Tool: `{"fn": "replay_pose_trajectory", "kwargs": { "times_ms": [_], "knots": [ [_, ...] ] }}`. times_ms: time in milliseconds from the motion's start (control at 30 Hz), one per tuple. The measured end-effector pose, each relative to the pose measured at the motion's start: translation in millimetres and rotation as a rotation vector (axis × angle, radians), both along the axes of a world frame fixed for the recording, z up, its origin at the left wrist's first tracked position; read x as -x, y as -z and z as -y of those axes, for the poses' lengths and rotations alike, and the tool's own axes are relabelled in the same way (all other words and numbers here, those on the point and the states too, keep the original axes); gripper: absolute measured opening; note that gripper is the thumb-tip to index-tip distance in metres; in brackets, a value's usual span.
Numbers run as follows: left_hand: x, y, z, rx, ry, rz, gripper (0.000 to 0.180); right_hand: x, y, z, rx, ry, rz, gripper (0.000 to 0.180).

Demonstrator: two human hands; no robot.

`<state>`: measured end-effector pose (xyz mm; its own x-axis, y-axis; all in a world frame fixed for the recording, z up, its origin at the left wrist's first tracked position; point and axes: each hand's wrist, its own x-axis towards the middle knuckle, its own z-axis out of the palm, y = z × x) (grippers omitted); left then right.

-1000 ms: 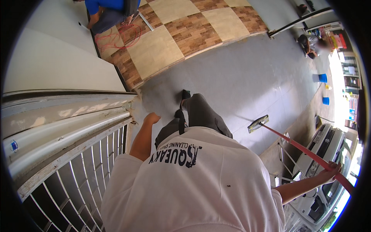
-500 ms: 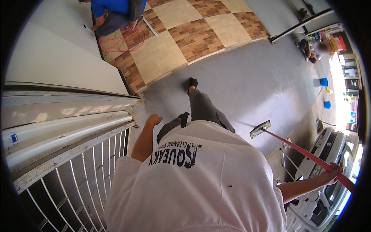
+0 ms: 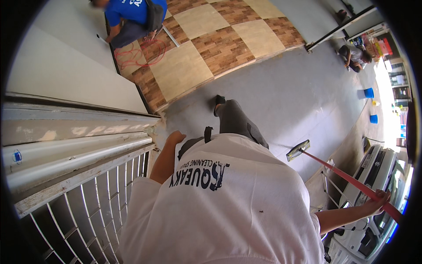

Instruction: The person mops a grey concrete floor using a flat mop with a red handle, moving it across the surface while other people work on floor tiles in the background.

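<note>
Metal grille [image 3: 88, 207]: pale barred gate panel at the lower left, bars fanning down toward the edge.
Gate rails [image 3: 66, 154]: long whitish horizontal beams above the grille, paint scuffed in patches.
White wall panel [image 3: 66, 75]: plain flat surface at the upper left, meeting the tiles along a dark edge.
Person in blue shirt [image 3: 132, 17]: crouched at the top on the tiles, beside a loose red cable [image 3: 138, 55].
Tiled floor [image 3: 211, 44]: checkerboard of beige and brown brick-pattern squares, ending in a straight border against the concrete.
Left hand [image 3: 176, 137]: curled into a loose fist, holding nothing, hanging near the corner of the gate rails.
White T-shirt [image 3: 224, 207]: the wearer's own, dark lettering across the chest, fills the lower centre.
Leg and shoe [image 3: 231, 116]: grey trouser leg stepping forward, dark shoe on the concrete just short of the tile border.
Concrete floor [image 3: 290, 92]: smooth grey expanse, centre to right, sunlit toward the far right.
Mop [image 3: 343, 174]: red pole with a flat rectangular head; the head hangs low over the concrete, right of the leg, while the pole slants down to the right.
Right hand [image 3: 377, 202]: fingers wrapped round the red pole near its upper end.
White car [image 3: 369, 211]: parked at the lower right.
Blue buckets [image 3: 370, 105]: two, far right.
Seated person [image 3: 354, 57]: crouching at the upper right.
</note>
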<state>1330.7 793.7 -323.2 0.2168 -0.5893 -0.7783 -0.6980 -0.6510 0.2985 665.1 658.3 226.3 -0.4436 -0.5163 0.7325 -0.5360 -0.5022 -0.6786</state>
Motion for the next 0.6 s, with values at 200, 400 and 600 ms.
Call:
{"fn": "replay_pose_trajectory", "kwargs": {
  "times_ms": [200,400,600],
  "knots": [
    [-14.0,14.7,-13.6,0.045,0.02,0.004,0.05,6.5,2.5,0.7,-0.043,-0.087,0.009,0.025],
    [-9.8,-17.6,-14.0,0.042,-0.088,-0.048,0.047,16.9,-7.5,11.7,-0.117,-0.065,-0.048,0.027],
    [8.5,-20.7,-22.0,-0.015,-0.137,-0.095,0.047,8.4,-6.8,23.9,-0.149,-0.042,-0.079,0.027]
  ]
}}
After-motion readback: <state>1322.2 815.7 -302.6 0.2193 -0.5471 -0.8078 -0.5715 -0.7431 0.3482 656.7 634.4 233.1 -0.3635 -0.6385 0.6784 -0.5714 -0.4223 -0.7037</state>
